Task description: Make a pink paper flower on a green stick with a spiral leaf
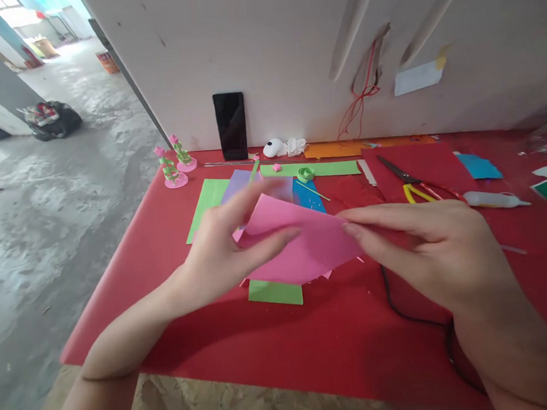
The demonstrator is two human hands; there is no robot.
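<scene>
A sheet of pink paper (305, 247) is raised a little above the red table, tilted and slightly bowed. My right hand (429, 256) pinches its right corner between thumb and fingers. On the other side, my left hand (224, 247) has its thumb across the front of the sheet, while its blurred fingers reach behind and over the top edge. Under the sheet, a green paper piece (275, 292) lies on the table, partly covered. Behind the hands are a light green sheet (207, 204), a purple sheet (238, 185) and a blue sheet (308, 196).
Scissors (409, 182) and a glue bottle (493, 199) lie at the right. A green paper coil (305, 174) sits on a green strip. Two small paper flowers (171, 172) stand at the back left. A phone (231, 126) leans on the wall. A black cord (415, 317) crosses the table.
</scene>
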